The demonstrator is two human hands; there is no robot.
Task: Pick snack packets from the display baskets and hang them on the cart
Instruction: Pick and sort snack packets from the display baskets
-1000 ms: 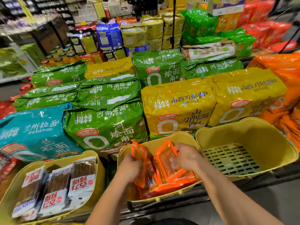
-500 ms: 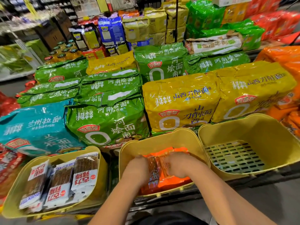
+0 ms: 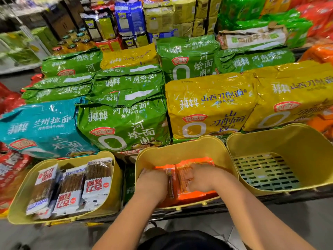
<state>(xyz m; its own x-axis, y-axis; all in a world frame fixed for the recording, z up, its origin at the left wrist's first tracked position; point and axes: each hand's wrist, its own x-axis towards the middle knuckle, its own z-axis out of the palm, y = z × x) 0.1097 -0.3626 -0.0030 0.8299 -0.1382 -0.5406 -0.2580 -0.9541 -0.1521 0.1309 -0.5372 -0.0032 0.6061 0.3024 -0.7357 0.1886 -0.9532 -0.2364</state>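
Reaching both bare forearms forward and down into the middle basket (image 3: 180, 147). Pressing the left hand (image 3: 153, 183) knuckles-up among the orange snack packets (image 3: 192, 194), burying its fingers out of sight, so making it impossible to tell whether clamped or apart. Laying the right hand (image 3: 201, 179) palm-down just beside it, bending its fingers over the top packet, grip likewise unclear. Covering packets lying flat in that basket, long axes running away from the body. Standing on a grey floor (image 3: 270, 222), facing a left basket (image 3: 18, 210) of white-and-brown packets (image 3: 72, 186), a right basket (image 3: 288, 141) with a slotted bottom, and stacked noodle bags (image 3: 126, 123) behind.
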